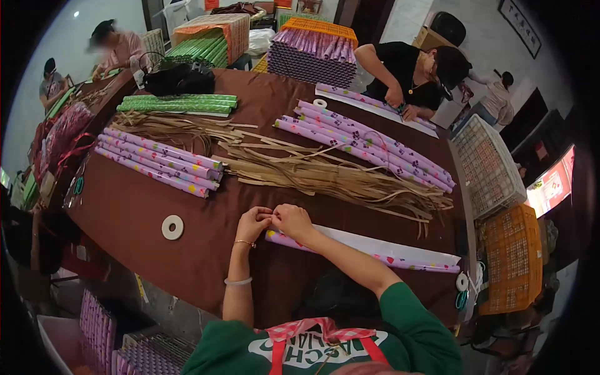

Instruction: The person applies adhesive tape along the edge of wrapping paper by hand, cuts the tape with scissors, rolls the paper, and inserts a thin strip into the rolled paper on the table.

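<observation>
A sheet of purple patterned paper (400,249), white on its underside, lies partly rolled along the near side of the table. At its left end my left hand (254,224) and my right hand (292,222) meet, fingertips together in a pinch. Whatever sits between those fingertips is too small and covered to make out. My right forearm crosses over the paper. Left of my hands a white tape roll (172,227) lies flat on the brown cloth (119,215).
Dried brown strips (325,172) spread across the middle. Purple rolls (159,161), more purple rolls (369,147) and green rolls (178,102) lie beyond. Across the table a person (415,75) handles purple paper. Crates (509,256) stand at the right edge, near scissors (461,300).
</observation>
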The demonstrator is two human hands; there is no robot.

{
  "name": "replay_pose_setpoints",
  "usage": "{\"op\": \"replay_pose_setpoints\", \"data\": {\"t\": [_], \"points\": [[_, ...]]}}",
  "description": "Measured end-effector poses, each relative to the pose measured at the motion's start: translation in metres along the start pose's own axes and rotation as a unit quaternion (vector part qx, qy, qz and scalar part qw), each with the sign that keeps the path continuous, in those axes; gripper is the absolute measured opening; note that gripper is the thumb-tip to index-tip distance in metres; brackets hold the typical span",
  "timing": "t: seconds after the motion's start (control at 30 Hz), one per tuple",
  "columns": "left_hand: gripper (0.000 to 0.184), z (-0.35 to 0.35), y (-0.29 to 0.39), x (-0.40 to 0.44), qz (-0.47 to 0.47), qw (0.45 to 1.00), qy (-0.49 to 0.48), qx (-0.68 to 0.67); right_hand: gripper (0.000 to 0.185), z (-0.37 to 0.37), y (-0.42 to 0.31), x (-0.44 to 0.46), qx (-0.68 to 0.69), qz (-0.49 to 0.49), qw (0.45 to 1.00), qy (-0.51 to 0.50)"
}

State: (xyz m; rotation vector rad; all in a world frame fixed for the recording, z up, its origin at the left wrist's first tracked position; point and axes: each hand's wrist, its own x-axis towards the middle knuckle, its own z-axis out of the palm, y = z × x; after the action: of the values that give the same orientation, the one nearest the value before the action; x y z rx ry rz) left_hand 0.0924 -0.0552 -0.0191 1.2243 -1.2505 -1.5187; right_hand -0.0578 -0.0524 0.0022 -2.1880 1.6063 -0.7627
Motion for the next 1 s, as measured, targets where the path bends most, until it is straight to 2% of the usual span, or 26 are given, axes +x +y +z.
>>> {"op": "replay_pose_setpoints", "data": {"t": [0.43, 0.67, 1.0], "points": [[0.024, -0.001, -0.001, 0.0, 0.005, 0.999, 0.003, 0.037, 0.018, 0.003, 0.0, 0.0, -0.013, 0.001, 1.0, 0.006], [0.024, -0.001, 0.004, -0.001, 0.002, 1.0, -0.011, -0.015, 0.019, 0.006, 0.0, -0.001, -0.029, 0.0, 1.0, -0.003], [0.024, -0.002, 0.004, 0.0, 0.003, 0.998, -0.001, 0.059, 0.018, 0.011, 0.001, 0.001, -0.04, -0.013, 0.999, 0.005]]}}
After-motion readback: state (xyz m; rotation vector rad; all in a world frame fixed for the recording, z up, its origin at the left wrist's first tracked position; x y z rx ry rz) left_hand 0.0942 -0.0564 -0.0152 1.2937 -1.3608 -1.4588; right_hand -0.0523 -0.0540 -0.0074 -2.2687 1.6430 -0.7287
